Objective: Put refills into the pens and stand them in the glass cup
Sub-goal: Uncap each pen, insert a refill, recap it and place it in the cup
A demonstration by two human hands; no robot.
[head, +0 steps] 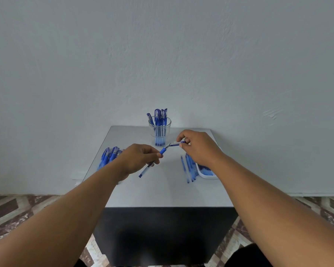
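From the head camera, a small grey-topped table with a dark front point(162, 191) stands against a pale wall point(162, 54), on a patterned tile floor point(12, 209). At the far middle of the tabletop a clear glass cup point(159, 132) holds several capped blue pens point(159, 117) standing upright.

The left hand point(139, 158) has its thumb and fingers curled round a blue pen with a clear barrel point(152, 163), held above the table on a slant, its blue end down toward the near side and its tip up toward the cup. The right hand point(197, 146) pinches a small blue cap point(178, 143) between thumb and forefinger, just beside the pen's tip; whether cap and tip touch cannot be told. The two hands are near each other but apart, both in front of the cup.

On the left side of the table, partly hidden behind the left wrist, lies a pile of blue pens point(109, 156). On the right side a row of thin blue refills point(189, 168) lies on the tabletop, touching or just beside a white shallow tray point(208, 175) that holds more blue items, too blurred to identify, under the right wrist
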